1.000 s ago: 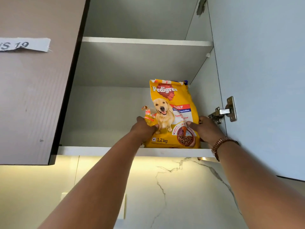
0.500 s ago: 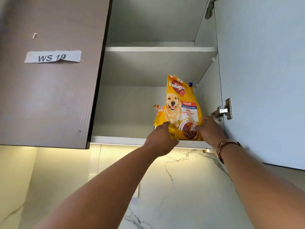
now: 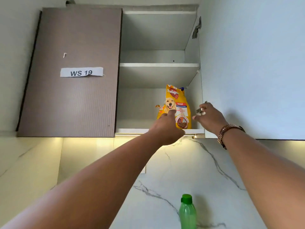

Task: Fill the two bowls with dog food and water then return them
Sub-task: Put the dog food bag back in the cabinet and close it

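While reaching up with both arms, faces an open wall cabinet that frames both hands from above and behind. Just to the right of the right hand, meets the pale inner face of the swung-out door; well to the left of the left hand, a closed brown door. Below both wrists, looks onto a white veined marble wall, lit along its top edge. Between the two hands, finds the yellow dog food bag standing upright at the right end of the lowest shelf, close to the cabinet's side wall, printed front turned outward. Covers the bag's lower left corner with the left hand, back of the hand toward the camera, thumb raised across the printed front; hides the fingers, so cannot tell whether gripping or only resting against it. Keeps the right hand apart from the bag's right edge, fingers loose and spread, grasping nothing, partly masking the metal hinge. Far beneath the hands, catches a green bottle with a green cap. Up and left of the left hand, reads a paper label marked WS 19 on the closed door. Wears a link watch at the right wrist.
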